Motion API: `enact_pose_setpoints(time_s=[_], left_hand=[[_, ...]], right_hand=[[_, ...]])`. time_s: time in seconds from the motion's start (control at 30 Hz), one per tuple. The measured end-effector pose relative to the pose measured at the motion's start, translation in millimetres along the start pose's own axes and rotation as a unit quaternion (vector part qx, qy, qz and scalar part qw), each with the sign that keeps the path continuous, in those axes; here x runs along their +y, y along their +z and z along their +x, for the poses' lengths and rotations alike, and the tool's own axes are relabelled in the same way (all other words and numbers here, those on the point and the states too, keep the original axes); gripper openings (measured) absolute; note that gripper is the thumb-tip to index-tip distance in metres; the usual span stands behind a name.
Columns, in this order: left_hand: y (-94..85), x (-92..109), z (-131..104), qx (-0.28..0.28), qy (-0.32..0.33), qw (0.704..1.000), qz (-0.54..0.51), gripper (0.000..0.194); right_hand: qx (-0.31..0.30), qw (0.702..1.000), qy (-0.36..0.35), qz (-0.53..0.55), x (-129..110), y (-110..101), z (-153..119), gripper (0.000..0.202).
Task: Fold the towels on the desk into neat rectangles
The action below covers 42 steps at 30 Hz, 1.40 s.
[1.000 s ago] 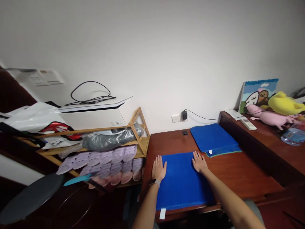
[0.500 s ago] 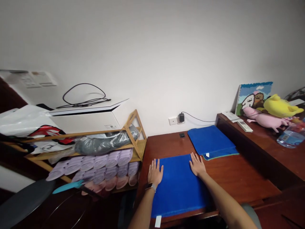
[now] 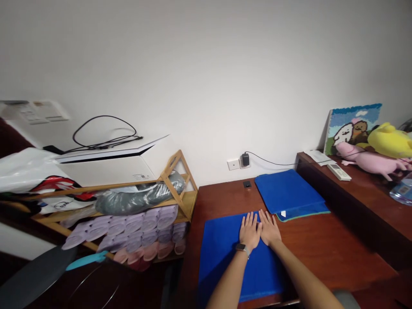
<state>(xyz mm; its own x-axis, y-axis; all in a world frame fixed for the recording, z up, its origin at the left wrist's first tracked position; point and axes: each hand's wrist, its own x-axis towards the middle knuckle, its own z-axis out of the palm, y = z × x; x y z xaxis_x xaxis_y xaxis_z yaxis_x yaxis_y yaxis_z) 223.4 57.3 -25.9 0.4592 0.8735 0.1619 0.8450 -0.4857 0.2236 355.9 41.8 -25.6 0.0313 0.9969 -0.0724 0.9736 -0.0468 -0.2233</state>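
Open room is lying to either side.
Flat cloth (image 3: 222, 242) is stretching left of my left hand (image 3: 250, 231), bare desk (image 3: 341, 253) right of my right hand (image 3: 269, 227); inward, they're blocking each other. The other cloth (image 3: 289, 191) is lying low ahead-right; a raised counter (image 3: 380, 206) is walling off the far right.

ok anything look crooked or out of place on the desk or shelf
Two small things. The white box on the shelf has a dark gap under its lid, so it looks ajar. On the desk, the blue cloth pile nearer the wall has a green-edged layer sticking out unevenly.
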Motion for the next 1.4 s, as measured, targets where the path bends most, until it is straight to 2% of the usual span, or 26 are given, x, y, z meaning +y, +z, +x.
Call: enact_pose_setpoints(time_s=[0.03, 0.1, 0.3, 0.37, 0.43, 0.53, 0.63, 0.7, 0.77, 0.87, 0.97, 1.07, 1.13, 1.2, 1.27, 1.33, 1.4], left_hand=[[0.6, -3.2, -1.5, -0.001, 0.0, 1.0, -0.001, 0.062], [-5.9, -28.1, -12.6, 0.0, -0.017, 1.0, 0.011, 0.064], [-49.1, -159.3, -69.6, 0.006, -0.175, 0.981, 0.089, 0.067], [-54.2, -182.7, -79.5, 0.015, -0.192, 0.977, 0.096, 0.066], [-53.3, -189.4, -81.9, 0.025, -0.197, 0.975, 0.097, 0.065], [-51.0, -183.6, -78.7, 0.039, -0.205, 0.973, 0.096, 0.065], [-56.8, -178.0, -76.7, 0.045, -0.206, 0.973, 0.092, 0.065], [-63.6, -172.4, -77.3, 0.061, -0.2, 0.974, 0.091, 0.065], [-68.1, -157.3, -78.2, 0.093, -0.172, 0.977, 0.087, 0.064], [-62.8, -106.5, -79.4, 0.124, -0.078, 0.987, 0.062, 0.062], [-42.4, -34.4, -80.1, 0.099, 0.007, 0.995, 0.02, 0.062], [-17.7, 25.5, -77.9, 0.057, 0.032, 0.998, -0.021, 0.062], [-6.1, 46.7, -75.1, 0.028, 0.017, 0.999, -0.035, 0.061], [-1.6, 51.0, -74.2, 0.001, -0.002, 0.999, -0.033, 0.062], [-3.7, 38.8, -78.8, -0.014, -0.014, 1.0, -0.019, 0.063], [-10.2, 10.8, -91.0, -0.011, -0.033, 0.999, 0.006, 0.066], [-19.1, -30.1, -110.7, 0.009, -0.081, 0.996, 0.038, 0.068]], right_hand=[[0.0, 1.0, 0.001, 0.0, 0.0, -0.4, 0.1, 0.066], [0.005, 1.0, 0.007, 0.006, -0.8, -2.2, -0.1, 0.067], [0.005, 1.0, 0.016, 0.005, -2.8, -4.6, -2.6, 0.068], [0.011, 1.0, 0.017, 0.001, -3.0, -3.6, -2.7, 0.068], [0.012, 1.0, 0.018, -0.004, -4.1, -4.4, -1.9, 0.067], [-0.002, 1.0, 0.022, -0.016, -7.4, -11.5, -0.7, 0.067], [-0.024, 0.999, 0.036, -0.017, -9.1, -20.8, -6.6, 0.066], [-0.006, 0.999, 0.039, -0.006, -7.7, -23.5, -18.3, 0.066], [0.039, 0.999, 0.028, 0.003, -5.6, -22.0, -35.5, 0.065], [0.062, 0.998, 0.007, 0.012, -6.4, -14.9, -63.3, 0.065], [0.019, 1.0, 0.0, 0.014, -12.6, -8.4, -82.5, 0.066], [-0.012, 1.0, -0.011, -0.005, -17.1, -5.2, -90.1, 0.066], [-0.019, 0.999, -0.022, -0.018, -17.7, -5.0, -91.0, 0.068], [-0.021, 0.999, -0.024, -0.022, -17.4, -5.9, -90.6, 0.069], [-0.015, 1.0, -0.013, -0.009, -17.2, -7.0, -89.9, 0.067], [-0.005, 1.0, 0.0, 0.014, -17.3, -7.1, -89.5, 0.066], [0.001, 1.0, 0.008, 0.03, -17.1, -5.7, -89.0, 0.067]])
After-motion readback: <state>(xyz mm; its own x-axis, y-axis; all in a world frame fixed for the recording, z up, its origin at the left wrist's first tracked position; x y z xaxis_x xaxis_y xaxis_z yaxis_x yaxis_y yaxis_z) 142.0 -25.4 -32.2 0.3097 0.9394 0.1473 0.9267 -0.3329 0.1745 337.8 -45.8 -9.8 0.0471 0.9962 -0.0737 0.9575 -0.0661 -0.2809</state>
